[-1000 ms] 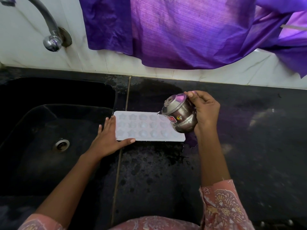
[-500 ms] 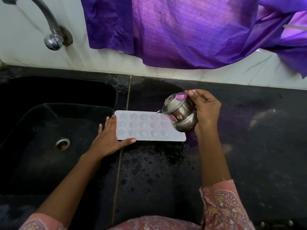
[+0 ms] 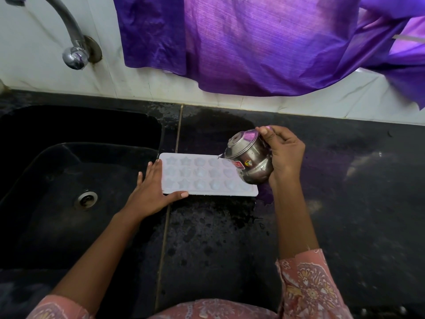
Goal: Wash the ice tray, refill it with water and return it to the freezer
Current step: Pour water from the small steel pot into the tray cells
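Refill underway — right hand (image 3: 285, 153) grips tilted pot (image 3: 249, 161) at tray's (image 3: 207, 191) 3 o'clock, left hand (image 3: 149, 189) flat, steadying at 9; freezer return remains.

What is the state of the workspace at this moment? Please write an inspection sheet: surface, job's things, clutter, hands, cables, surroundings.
Surface: dark stone counter, with wet patches near the tray.
Job's things: white ice tray lies flat on the counter, beside the sink; steel pot is tilted above the tray's right end, mouth toward the tray.
Clutter: nothing seen.
Hands: left hand is flat, fingers straight against the tray's left end; right hand grips the pot.
Cables: nothing seen.
Surroundings: tap on the white wall; purple cloth hangs above the counter.
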